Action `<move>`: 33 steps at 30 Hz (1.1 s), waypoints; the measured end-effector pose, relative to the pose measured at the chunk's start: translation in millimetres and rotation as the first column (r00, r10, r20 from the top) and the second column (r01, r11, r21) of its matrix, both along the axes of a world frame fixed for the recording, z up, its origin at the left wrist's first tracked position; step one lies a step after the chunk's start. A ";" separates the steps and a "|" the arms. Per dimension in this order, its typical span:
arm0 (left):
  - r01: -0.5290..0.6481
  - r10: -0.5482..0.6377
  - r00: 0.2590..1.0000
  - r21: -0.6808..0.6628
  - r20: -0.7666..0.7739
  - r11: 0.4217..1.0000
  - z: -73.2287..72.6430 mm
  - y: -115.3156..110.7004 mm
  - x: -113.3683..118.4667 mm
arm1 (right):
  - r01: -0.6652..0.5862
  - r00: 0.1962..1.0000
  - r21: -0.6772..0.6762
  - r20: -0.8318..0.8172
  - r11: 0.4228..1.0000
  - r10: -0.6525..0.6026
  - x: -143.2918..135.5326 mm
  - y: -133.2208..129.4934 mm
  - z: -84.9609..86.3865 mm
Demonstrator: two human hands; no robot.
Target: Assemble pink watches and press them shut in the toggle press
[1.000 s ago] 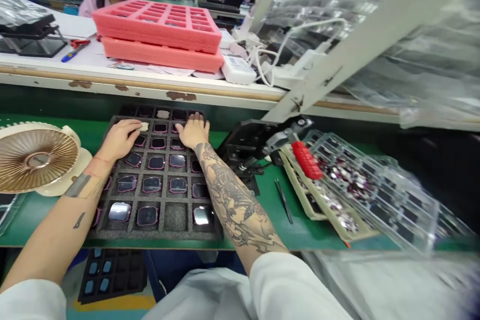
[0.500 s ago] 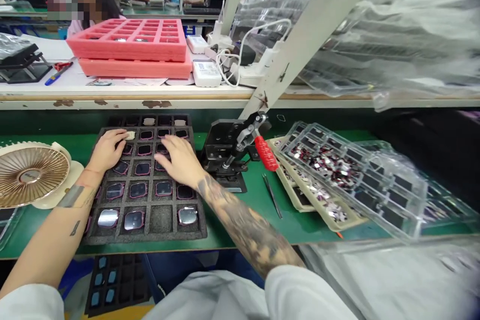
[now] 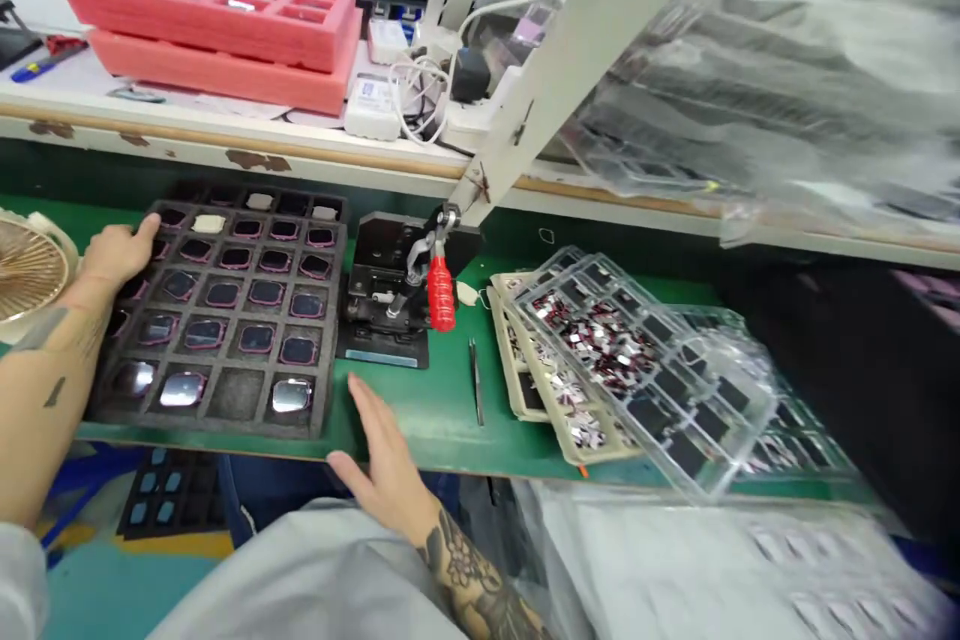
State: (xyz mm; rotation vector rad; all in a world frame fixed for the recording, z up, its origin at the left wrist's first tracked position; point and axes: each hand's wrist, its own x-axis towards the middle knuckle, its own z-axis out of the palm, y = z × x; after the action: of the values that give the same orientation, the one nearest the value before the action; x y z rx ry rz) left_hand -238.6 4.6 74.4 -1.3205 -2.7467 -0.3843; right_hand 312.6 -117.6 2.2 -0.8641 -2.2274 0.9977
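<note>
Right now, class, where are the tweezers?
In the head view, the tweezers lie on the green worktop just below mid-picture, the right hand on their left and the beige trays on their right.

Matt foam against high gloss
From here the dark tray (image 3: 238,394) looks rough and spongy, its watch-like pieces (image 3: 256,338) mirror-shiny; the clamp handle (image 3: 442,295) is glossy plastic, the tweezers (image 3: 478,390) smooth metal, the tabletop (image 3: 427,410) faintly shiny.

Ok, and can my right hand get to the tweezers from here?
Probably yes: your right hand looks open, the tweezers lie uncovered on the green tabletop, and the red-handled clamp stands farther back, not between them.
</note>
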 end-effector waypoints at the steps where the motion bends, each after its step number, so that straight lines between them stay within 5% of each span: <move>1: -0.042 0.043 0.999 -0.029 0.013 0.999 -0.1 -2.4 3.0 | -0.079 0.997 -0.028 0.010 0.997 0.079 -5.6 2.6 1.6; 6: -0.193 0.198 0.979 -0.104 0.046 0.976 6.6 -19.0 22.3 | -0.201 0.979 -0.072 0.007 0.977 0.202 -26.4 -0.9 5.2; 11: -0.259 0.265 0.963 -0.110 0.041 0.959 23.1 -25.2 32.7 | -0.296 0.955 -0.107 -0.048 0.949 0.292 -5.3 -4.9 16.1; 14: -0.261 0.263 0.965 -0.083 0.016 0.962 31.4 -24.6 46.9 | -0.046 0.995 -0.007 -0.089 0.999 0.045 28.4 15.5 26.8; 16: -0.166 0.170 0.983 0.051 -0.073 0.985 32.2 -32.3 72.9 | 0.282 0.959 0.139 -0.034 0.949 -0.280 55.8 37.9 32.6; 18: 0.014 0.035 0.979 0.238 -0.201 0.971 29.5 -52.8 116.0 | 0.476 0.839 0.303 0.126 0.826 -0.530 80.6 60.9 35.4; 21: 0.381 -0.313 0.916 0.301 -0.250 0.874 26.9 -102.2 196.3 | 0.461 0.642 0.438 0.436 0.772 -0.631 101.2 85.1 31.6; 24: 0.540 -0.514 0.842 0.294 -0.164 0.789 32.4 -146.5 255.3 | 0.372 0.577 0.468 0.560 0.802 -0.595 103.6 90.6 19.2; 28: 0.534 -0.552 0.834 0.287 -0.019 0.796 43.9 -181.0 271.4 | 0.397 0.746 0.442 0.355 0.805 -0.563 107.2 79.6 0.7; 31: 0.539 -0.594 0.796 0.308 0.119 0.784 43.5 -200.9 277.4 | 0.457 0.885 0.233 -0.020 0.858 -0.466 111.8 70.2 -8.3; 33: 0.584 -0.640 0.752 0.290 0.157 0.758 36.3 -208.3 292.6 | 0.434 0.881 0.054 -0.234 0.899 -0.412 107.6 64.8 -10.9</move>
State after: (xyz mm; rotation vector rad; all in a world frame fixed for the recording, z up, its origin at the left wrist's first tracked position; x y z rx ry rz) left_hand 54.0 -203.7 110.7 -2.2204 -2.2370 -0.9260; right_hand 420.2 -52.8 -8.6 -1.0792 -1.7807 0.7192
